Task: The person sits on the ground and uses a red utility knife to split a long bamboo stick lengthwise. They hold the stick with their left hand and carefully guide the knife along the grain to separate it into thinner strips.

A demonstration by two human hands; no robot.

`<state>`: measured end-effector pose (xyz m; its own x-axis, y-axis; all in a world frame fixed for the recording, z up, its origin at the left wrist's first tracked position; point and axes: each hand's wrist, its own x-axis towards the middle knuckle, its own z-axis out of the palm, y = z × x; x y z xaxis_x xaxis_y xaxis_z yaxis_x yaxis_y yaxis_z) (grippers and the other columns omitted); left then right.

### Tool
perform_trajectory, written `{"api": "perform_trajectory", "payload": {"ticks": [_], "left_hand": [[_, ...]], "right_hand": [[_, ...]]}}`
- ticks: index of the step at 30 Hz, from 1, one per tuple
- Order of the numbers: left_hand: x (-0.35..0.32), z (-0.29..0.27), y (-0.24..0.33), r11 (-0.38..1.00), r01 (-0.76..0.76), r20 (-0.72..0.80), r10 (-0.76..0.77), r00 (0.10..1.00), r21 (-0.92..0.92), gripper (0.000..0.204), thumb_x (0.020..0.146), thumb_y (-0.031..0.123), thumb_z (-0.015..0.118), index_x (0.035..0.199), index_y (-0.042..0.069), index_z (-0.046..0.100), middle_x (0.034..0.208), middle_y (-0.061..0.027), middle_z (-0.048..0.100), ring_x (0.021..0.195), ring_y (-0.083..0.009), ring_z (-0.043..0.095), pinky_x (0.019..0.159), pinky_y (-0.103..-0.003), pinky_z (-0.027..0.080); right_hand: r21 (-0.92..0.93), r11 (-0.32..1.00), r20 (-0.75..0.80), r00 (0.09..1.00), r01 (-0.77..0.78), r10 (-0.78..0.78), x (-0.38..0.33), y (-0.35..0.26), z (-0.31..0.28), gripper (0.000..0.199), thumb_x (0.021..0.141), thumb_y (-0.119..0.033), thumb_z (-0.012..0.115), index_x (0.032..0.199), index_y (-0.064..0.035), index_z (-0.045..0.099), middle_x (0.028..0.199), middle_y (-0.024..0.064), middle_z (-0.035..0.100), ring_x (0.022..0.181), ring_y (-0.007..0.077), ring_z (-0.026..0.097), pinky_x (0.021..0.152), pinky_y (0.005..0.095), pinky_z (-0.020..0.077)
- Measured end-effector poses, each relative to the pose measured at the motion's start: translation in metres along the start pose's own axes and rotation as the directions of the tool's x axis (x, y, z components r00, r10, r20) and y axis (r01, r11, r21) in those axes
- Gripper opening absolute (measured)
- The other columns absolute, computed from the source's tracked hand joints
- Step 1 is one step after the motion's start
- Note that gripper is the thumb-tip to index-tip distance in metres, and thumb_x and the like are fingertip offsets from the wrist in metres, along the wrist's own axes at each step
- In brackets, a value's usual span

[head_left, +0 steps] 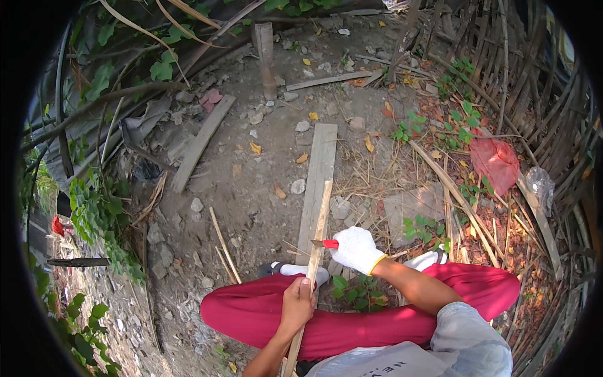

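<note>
My bare left hand (297,306) is wrapped round a long, pale wooden strip (322,213) close to my lap. The strip slants up and away from me, its far end above a grey plank (321,157) on the ground. In a white glove with a yellow cuff, my right hand (357,250) is closed on the red handle of a knife (329,244). Its short blade lies against the strip, beyond my left hand. Part of the blade is hard to make out. My crossed legs, in dark red trousers, lie beneath both hands.
Another grey plank (204,144) lies to the left, near a wooden post (265,60). Thin sticks (224,245) rest by my left knee. To the right are bamboo lengths (455,191), a red plastic bag (494,164) and a woven fence (527,81). Leafy vines (97,220) grow at the left.
</note>
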<state>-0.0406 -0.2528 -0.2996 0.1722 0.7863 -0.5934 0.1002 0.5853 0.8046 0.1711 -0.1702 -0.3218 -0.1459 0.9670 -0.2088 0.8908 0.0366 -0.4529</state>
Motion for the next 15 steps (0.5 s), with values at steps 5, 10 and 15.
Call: {"api": "perform_trajectory", "payload": {"ticks": [5,10,15], "left_hand": [[-0.011,0.013,-0.001,0.994,0.089,0.023,-0.088,0.996,-0.058,0.028,0.111,0.034,0.040,0.100,0.011,0.049,0.060,0.0003,0.044,0.043,-0.0072,0.037,0.036,-0.025,0.029],[-0.013,0.013,-0.003,0.983,0.129,0.019,-0.128,0.992,-0.129,0.029,0.111,0.031,0.041,0.096,0.008,0.049,0.059,0.0000,0.043,0.041,-0.0077,0.035,0.037,-0.025,0.029],[-0.047,-0.022,0.003,0.995,0.096,-0.006,-0.097,0.995,-0.040,0.033,0.112,0.033,0.039,0.093,0.008,0.050,0.057,0.0005,0.041,0.040,-0.0070,0.031,0.036,-0.025,0.026]], "right_hand": [[-0.124,0.992,-0.086,0.996,-0.004,-0.007,0.026,0.019,0.017,0.023,0.080,-0.025,0.064,0.081,-0.0056,0.077,0.082,0.0216,0.073,0.081,0.0376,0.074,0.073,0.0480,0.0584],[-0.102,0.946,-0.104,0.949,-0.309,0.299,0.097,0.072,0.032,0.026,0.083,-0.025,0.065,0.094,-0.0053,0.078,0.093,0.0220,0.075,0.091,0.0362,0.074,0.079,0.0466,0.0590],[-0.016,0.884,-0.162,0.874,-0.468,0.459,0.110,0.149,0.011,0.032,0.084,-0.029,0.063,0.097,-0.0035,0.077,0.101,0.0228,0.074,0.099,0.0380,0.072,0.087,0.0473,0.0572]]}}
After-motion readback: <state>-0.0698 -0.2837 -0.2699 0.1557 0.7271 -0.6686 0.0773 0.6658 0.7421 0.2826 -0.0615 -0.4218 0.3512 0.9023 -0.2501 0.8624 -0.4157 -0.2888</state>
